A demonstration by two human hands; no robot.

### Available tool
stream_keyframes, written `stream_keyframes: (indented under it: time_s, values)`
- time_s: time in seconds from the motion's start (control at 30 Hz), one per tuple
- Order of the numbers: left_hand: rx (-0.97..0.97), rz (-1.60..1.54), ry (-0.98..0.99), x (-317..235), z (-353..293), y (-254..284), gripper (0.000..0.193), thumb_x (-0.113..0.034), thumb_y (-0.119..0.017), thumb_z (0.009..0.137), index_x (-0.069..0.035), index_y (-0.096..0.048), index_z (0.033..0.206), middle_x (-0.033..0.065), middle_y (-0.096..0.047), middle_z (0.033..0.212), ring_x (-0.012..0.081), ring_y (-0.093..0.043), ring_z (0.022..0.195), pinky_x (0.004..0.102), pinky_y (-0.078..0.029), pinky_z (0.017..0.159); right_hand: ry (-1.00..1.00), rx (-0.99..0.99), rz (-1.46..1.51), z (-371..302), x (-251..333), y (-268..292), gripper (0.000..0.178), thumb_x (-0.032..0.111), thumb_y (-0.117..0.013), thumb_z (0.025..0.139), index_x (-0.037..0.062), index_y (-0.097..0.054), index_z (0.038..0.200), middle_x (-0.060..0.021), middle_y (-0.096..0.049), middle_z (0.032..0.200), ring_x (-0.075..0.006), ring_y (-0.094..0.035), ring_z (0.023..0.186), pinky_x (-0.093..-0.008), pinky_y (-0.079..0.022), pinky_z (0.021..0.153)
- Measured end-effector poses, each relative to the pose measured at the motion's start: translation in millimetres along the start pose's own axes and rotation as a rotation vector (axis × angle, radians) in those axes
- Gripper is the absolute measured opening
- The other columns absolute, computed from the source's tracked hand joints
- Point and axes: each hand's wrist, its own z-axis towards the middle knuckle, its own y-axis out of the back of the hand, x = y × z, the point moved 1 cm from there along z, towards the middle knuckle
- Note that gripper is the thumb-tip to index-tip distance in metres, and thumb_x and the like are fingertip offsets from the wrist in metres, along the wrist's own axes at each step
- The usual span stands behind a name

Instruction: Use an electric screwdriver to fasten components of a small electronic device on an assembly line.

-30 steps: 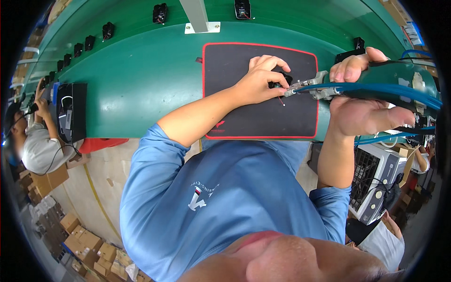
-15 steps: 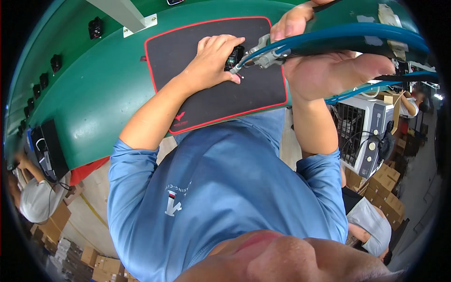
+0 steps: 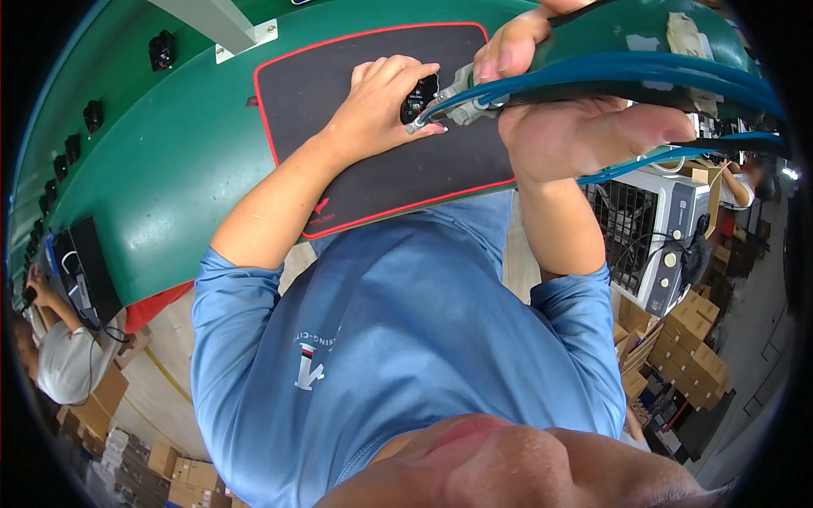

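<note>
My left hand [image 3: 373, 106] rests on a dark mat [image 3: 339, 85] with a red edge, its thumb and fingers closed around a small black device [image 3: 421, 97] with bits of circuitry on its face. My right hand [image 3: 567, 140] grips a dark green tool with blue hoses [image 3: 652, 72] along it. Grey metal fittings [image 3: 466, 106] sit at the tool's end, and its narrow tip reaches the device beside my left thumb. Whether the tip touches the device I cannot tell. The tool hides part of my right fingers.
The green table [image 3: 178, 178] curves around the mat. A white metal post [image 3: 224, 30] stands behind it. Several black devices [image 3: 161, 51] line the far left side, near a black box [image 3: 85, 262]. At right stand a white fan unit [image 3: 656, 229] and cardboard boxes [image 3: 690, 347]. Other people work nearby.
The whole view has shifted slightly. Both hands, the device and the tool stay together, with the tool tip still at the device. A person at lower right has mostly left the view.
</note>
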Motion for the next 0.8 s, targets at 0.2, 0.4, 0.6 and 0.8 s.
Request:
stream_keyframes:
  time_s: [0.2, 0.4, 0.6, 0.8]
  values:
    - [0.022, -0.005, 0.007, 6.0, -3.1, -4.2, 0.082, -0.045, -0.091, 0.071, -0.011, -0.057, 0.138, 0.0082, -0.059, 0.123, 0.0302, -0.055, 0.118, 0.0451, -0.036, 0.104, -0.043, -0.075, -0.126, 2.9, 7.0, -17.3, 0.115, 0.104, -0.024, 0.071, 0.0000, -0.055, 0.109, -0.0130, -0.065, 0.081, -0.0212, -0.064, 0.067, -0.0336, -0.054, 0.061]
    - [0.029, 0.003, 0.004, 6.8, -2.4, -3.3, 0.083, -0.043, -0.092, 0.070, -0.010, -0.057, 0.138, 0.0086, -0.060, 0.125, 0.0303, -0.056, 0.118, 0.0449, -0.036, 0.104, 0.006, -0.219, 0.019, 15.1, 30.4, -43.9, 0.121, 0.102, -0.041, 0.071, -0.0093, -0.056, 0.116, -0.0155, -0.063, 0.070, -0.0245, -0.064, 0.063, -0.0357, -0.055, 0.058]
    - [0.031, 0.010, 0.017, 4.1, -1.0, -1.6, 0.084, -0.042, -0.093, 0.069, -0.009, -0.057, 0.138, 0.0089, -0.060, 0.125, 0.0303, -0.056, 0.119, 0.0449, -0.036, 0.104, -0.017, -0.261, 0.076, 15.1, 28.4, -40.3, 0.121, 0.103, -0.040, 0.071, -0.0085, -0.056, 0.116, -0.0146, -0.062, 0.070, -0.0241, -0.064, 0.063, -0.0348, -0.055, 0.058]
    - [0.028, -0.011, 0.039, 2.6, 0.4, -1.2, 0.082, -0.044, -0.092, 0.070, -0.008, -0.059, 0.136, 0.0093, -0.062, 0.123, 0.0304, -0.057, 0.118, 0.0434, -0.038, 0.102, 0.037, -0.228, 0.041, 12.2, 16.1, -31.4, 0.121, 0.103, -0.040, 0.070, -0.0083, -0.055, 0.116, -0.0147, -0.062, 0.071, -0.0247, -0.064, 0.062, -0.0332, -0.055, 0.059]
